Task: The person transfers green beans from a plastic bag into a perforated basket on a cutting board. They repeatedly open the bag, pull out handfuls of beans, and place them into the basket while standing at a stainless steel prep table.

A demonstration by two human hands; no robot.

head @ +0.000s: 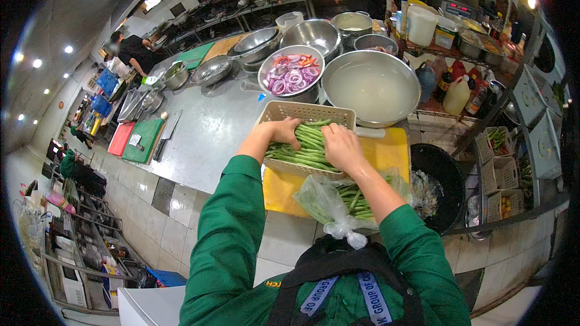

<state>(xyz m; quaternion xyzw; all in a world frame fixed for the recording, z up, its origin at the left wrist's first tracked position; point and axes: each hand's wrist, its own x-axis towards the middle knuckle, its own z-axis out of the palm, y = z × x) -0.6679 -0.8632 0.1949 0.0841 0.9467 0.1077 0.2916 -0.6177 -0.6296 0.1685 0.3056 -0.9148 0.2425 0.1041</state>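
A beige perforated plastic basket [312, 107] filled with green beans [310, 145] stands partly on a yellow cutting board [389, 149]. Both of my hands reach into it. My left hand [284, 132] lies with fingers spread on the beans at the basket's left side. My right hand [340, 147] rests on the beans at the right side, its fingers bent over them; whether it grips any cannot be told. Below my right forearm, a knotted clear plastic bag [319, 199] with more green beans [355, 201] lies at the board's front edge.
Behind the basket stand a bowl of sliced red onions [292, 74] and a large metal basin of cloudy liquid [370, 86]. A cleaver [171, 127] and a knife [159, 149] lie left, beside a green cutting board [142, 140]. A black bin [435, 163] stands right. One person [136, 54] works far left.
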